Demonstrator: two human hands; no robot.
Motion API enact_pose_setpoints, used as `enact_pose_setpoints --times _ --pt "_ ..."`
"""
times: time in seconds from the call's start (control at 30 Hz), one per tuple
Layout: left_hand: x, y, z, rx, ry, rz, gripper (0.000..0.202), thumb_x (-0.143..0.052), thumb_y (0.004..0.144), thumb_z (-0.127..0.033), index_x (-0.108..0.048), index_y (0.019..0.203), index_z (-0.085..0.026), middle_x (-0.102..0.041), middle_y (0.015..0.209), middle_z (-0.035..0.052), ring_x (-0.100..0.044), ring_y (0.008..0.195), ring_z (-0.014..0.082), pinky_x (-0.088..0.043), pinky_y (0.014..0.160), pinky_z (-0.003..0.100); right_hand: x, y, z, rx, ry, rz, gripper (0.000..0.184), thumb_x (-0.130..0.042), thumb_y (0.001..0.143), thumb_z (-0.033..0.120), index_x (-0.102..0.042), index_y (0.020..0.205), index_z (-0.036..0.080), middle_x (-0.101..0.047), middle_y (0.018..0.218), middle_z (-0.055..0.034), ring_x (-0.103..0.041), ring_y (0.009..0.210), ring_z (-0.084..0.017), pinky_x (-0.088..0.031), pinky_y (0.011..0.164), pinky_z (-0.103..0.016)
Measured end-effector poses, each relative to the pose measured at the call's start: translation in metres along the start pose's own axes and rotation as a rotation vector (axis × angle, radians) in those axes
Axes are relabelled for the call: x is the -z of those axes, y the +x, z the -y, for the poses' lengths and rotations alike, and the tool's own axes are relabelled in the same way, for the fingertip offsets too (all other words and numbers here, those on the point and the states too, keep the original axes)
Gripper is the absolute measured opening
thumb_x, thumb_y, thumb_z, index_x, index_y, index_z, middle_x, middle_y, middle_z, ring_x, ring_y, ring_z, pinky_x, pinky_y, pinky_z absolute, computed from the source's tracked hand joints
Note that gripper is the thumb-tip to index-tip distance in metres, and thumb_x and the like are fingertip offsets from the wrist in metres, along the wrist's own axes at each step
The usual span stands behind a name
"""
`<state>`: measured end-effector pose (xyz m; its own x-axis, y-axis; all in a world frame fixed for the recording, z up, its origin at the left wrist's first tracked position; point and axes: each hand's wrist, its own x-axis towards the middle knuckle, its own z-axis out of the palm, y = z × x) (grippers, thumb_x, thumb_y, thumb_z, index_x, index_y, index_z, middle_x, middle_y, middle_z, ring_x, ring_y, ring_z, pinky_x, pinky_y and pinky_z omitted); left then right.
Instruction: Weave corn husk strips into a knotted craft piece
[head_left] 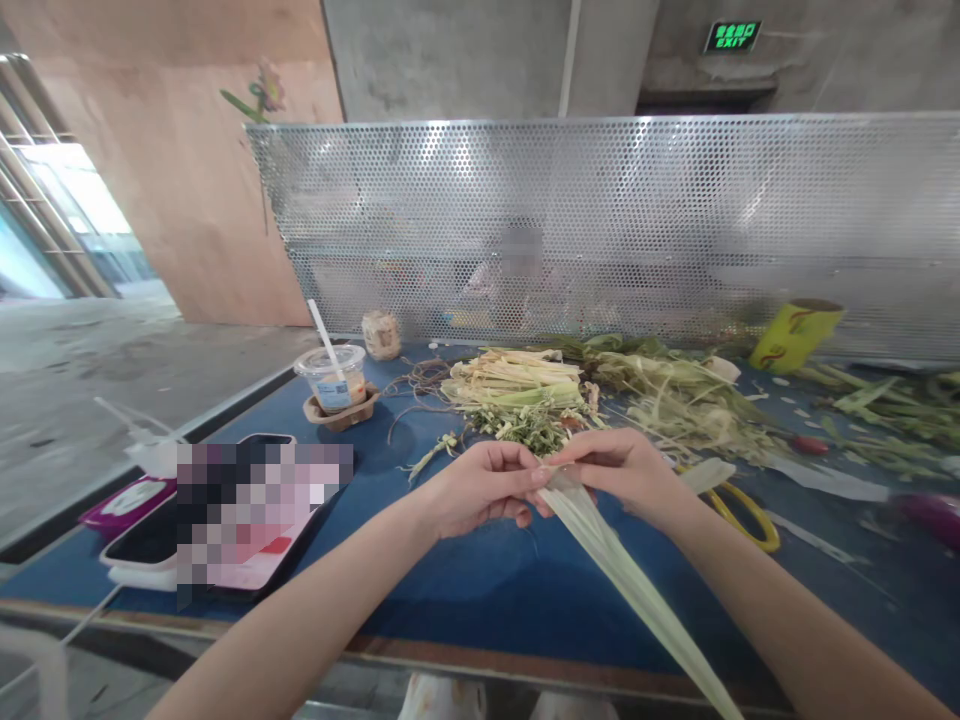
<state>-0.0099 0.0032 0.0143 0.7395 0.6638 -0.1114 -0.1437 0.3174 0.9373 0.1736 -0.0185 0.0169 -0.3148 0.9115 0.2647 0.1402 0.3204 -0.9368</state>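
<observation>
A long pale-green corn husk (622,570) hangs from my fingers and runs down toward the table's front edge at lower right. My left hand (491,485) pinches its top end between thumb and fingers. Close against it, my right hand (619,470) grips the same end, so the fingertips of both hands nearly meet. Just beyond them lie small green flower sprigs (525,425) and a stack of cut yellowish husk strips (517,378). Beside my right wrist is a yellow looped handle (750,515), perhaps of scissors, partly hidden by the forearm.
Loose husks (675,390) spread over the back right of the blue table (450,600), near a yellow cylinder (796,335). At left are a lidded cup (334,380) with a straw and a phone (262,540). A perforated metal panel (450,200) stands behind.
</observation>
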Motion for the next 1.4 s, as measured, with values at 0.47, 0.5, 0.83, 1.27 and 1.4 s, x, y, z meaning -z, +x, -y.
enact_pose_setpoints --times 0.47,0.5,0.83,1.27,1.4 --pt "-0.005 -0.001 0.002 -0.181 0.513 -0.141 0.022 -0.061 0.068 -0.032 -0.051 0.066 -0.013 -0.057 0.056 -0.0009 -0.049 0.045 0.006 -0.041 0.043 0.018 -0.003 -0.001 0.005 -0.09 -0.155 0.105 0.016 -0.061 0.071 0.029 -0.058 0.081 0.016 -0.057 0.061 0.0013 -0.052 0.052 -0.008 -0.042 0.05 -0.02" --pt "-0.004 -0.001 0.002 -0.182 0.535 -0.139 0.022 -0.061 0.068 -0.033 -0.051 0.067 -0.013 -0.057 0.057 -0.0001 -0.049 0.045 0.0061 -0.041 0.043 0.018 -0.004 -0.001 0.006 -0.084 -0.206 0.075 0.015 -0.06 0.072 0.029 -0.059 0.081 0.016 -0.057 0.06 0.0012 -0.051 0.051 -0.008 -0.041 0.048 -0.019" --pt "-0.003 -0.001 0.0 -0.158 0.49 -0.179 0.022 -0.058 0.071 -0.034 -0.051 0.066 -0.013 -0.061 0.057 0.0011 -0.048 0.04 0.005 -0.04 0.043 0.018 0.001 -0.001 0.008 0.088 -0.281 0.015 0.014 -0.058 0.072 0.024 -0.069 0.081 0.021 -0.064 0.072 -0.003 -0.058 0.061 -0.012 -0.045 0.051 -0.021" --pt "-0.006 0.0 -0.003 0.097 -0.017 -0.115 0.008 -0.06 0.061 -0.014 -0.053 0.064 -0.013 -0.059 0.053 0.0007 -0.054 0.049 0.0082 -0.038 0.039 0.015 -0.006 0.0 0.001 -0.057 0.004 0.01 0.011 -0.053 0.064 0.012 -0.063 0.063 0.018 -0.058 0.058 0.0011 -0.054 0.051 -0.01 -0.045 0.05 -0.022" --pt "-0.003 -0.001 -0.005 0.101 0.009 -0.081 0.012 -0.063 0.065 -0.02 -0.057 0.066 -0.01 -0.061 0.056 0.0025 -0.054 0.05 0.0073 -0.04 0.042 0.016 -0.006 -0.001 0.005 -0.032 -0.132 0.006 0.014 -0.049 0.065 0.011 -0.061 0.063 0.018 -0.058 0.062 0.0002 -0.054 0.053 -0.01 -0.045 0.05 -0.022"
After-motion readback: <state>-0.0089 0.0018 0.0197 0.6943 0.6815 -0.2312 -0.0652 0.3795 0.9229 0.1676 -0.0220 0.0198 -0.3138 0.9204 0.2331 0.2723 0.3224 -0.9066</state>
